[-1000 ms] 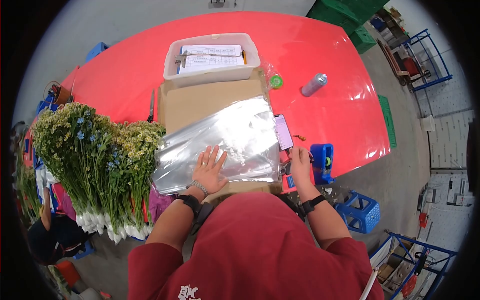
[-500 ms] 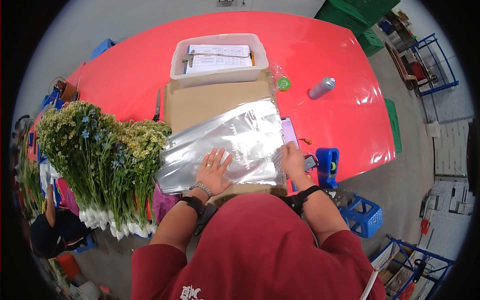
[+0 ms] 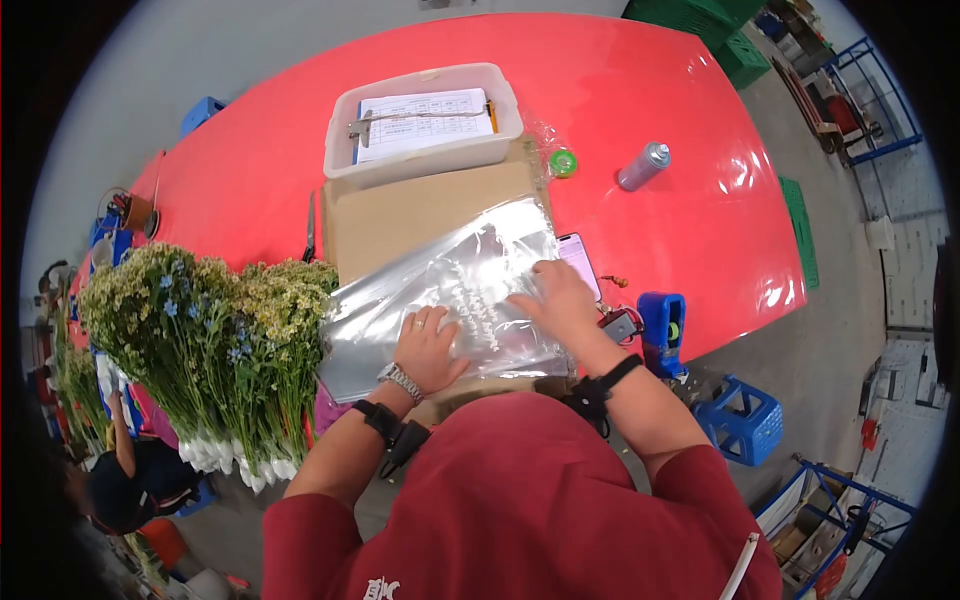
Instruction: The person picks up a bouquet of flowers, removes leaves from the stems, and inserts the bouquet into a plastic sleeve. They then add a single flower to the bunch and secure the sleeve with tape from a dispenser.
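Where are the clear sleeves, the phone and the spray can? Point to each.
clear sleeves (image 3: 470,265): head view, bare middle of the top sheet.
phone (image 3: 579,260): head view, its screen.
spray can (image 3: 640,168): head view, middle of its body.

2 hands lie palm-down on a stack of clear crinkled plastic sleeves (image 3: 470,265); the left hand (image 3: 428,345) rests flat near its near edge; the right hand (image 3: 560,298) lies at its right edge, just beside a pale-screened smartphone (image 3: 580,260); the stack rests on a brown cardboard sheet (image 3: 420,205) on the glossy red table (image 3: 650,90); bunches of white and blue flowers (image 3: 200,330) lie to the left.
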{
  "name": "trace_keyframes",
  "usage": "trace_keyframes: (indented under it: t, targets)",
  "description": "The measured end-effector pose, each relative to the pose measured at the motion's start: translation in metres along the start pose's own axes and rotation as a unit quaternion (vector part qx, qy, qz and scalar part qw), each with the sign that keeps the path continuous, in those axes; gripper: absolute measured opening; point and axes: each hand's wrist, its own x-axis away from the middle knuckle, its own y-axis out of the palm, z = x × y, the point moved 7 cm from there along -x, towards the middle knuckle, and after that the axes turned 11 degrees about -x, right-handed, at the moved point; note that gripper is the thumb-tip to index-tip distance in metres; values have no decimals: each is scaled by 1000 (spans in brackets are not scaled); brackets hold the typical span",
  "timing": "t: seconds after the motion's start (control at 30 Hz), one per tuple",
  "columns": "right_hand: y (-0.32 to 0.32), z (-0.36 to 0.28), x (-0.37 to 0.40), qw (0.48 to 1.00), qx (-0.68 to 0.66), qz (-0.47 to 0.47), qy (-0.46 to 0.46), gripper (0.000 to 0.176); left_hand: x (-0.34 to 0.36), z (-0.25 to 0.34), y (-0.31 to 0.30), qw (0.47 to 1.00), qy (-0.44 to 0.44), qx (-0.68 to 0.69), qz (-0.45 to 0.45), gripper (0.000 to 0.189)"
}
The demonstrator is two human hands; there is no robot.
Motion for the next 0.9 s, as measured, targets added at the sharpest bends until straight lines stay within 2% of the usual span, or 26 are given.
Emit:
trace_keyframes:
  t: [0.03, 0.07, 0.1, 0.13, 0.2, 0.23, 0.33, 0.4, 0.43, 0.5, 0.53, 0.6, 0.63, 0.7, 0.73, 0.8, 0.83, 0.87, 0.9]
  targets:
    - [9, -2, -3, 1000, -1, 3, 3, 42, -12, 0, -7, 999, 0, 0, 35, 69]
    - [26, 1, -5, 998, 12, -46, 33, 40, -23, 0, -14, 997, -1, 0, 71, 66]
    - [40, 6, -7, 993, 24, -95, 62, 38, -35, 4, -24, 998, -12, -13, 65, 78]
    - [43, 8, -10, 993, 20, -95, 63, 38, -48, 7, -25, 998, -12, -16, 63, 78]
    - [53, 16, -12, 986, -13, -131, 100, 29, -69, 8, -31, 992, -34, 3, 125, 90]
    - [54, 17, -14, 986, -15, -132, 101, 29, -78, 5, -20, 996, -46, -4, 71, 100]
    - [49, 27, -19, 986, -27, -127, 108, 24, -89, -2, 6, 996, -65, -22, 48, 98]
    - [46, 43, -18, 973, -58, -127, 183, 23, -83, -4, 18, 998, -51, -32, 24, 98]
    - [48, 56, -17, 972, -59, -128, 187, 23, -82, -5, 22, 998, -43, -44, 2, 99]
    - [34, 100, -13, 952, -122, -27, 281, 23, -81, -7, 24, 999, -24, -39, -5, 97]
    - [33, 108, -10, 953, -99, -24, 286, 25, -80, -7, 23, 999, -7, -37, -6, 96]
    - [38, 115, -5, 942, -134, -12, 308, 26, -82, -5, 22, 999, -8, -40, -3, 95]
    - [38, 118, -7, 942, -134, -13, 309, 26, -83, -5, 21, 999, -9, -44, 4, 95]
    - [42, 122, -12, 918, -244, -2, 312, 31, -84, -8, 21, 999, -13, -49, 3, 96]
    - [33, 112, -22, 918, -245, -5, 313, 31, -84, -9, 23, 998, -13, -55, 3, 96]
    - [2, 85, -45, 948, -196, 30, 250, 34, -83, -10, 25, 998, -17, -51, 12, 97]
    - [-4, 63, -55, 982, -113, 48, 145, 38, -84, -10, 24, 998, -18, -49, 25, 98]
    - [-2, 55, -59, 982, -113, 48, 146, 38, -84, -10, 25, 998, -17, -49, 24, 98]
    - [5, 38, -68, 995, -67, 4, 80, 40, -85, -10, 24, 998, -20, -49, 24, 98]
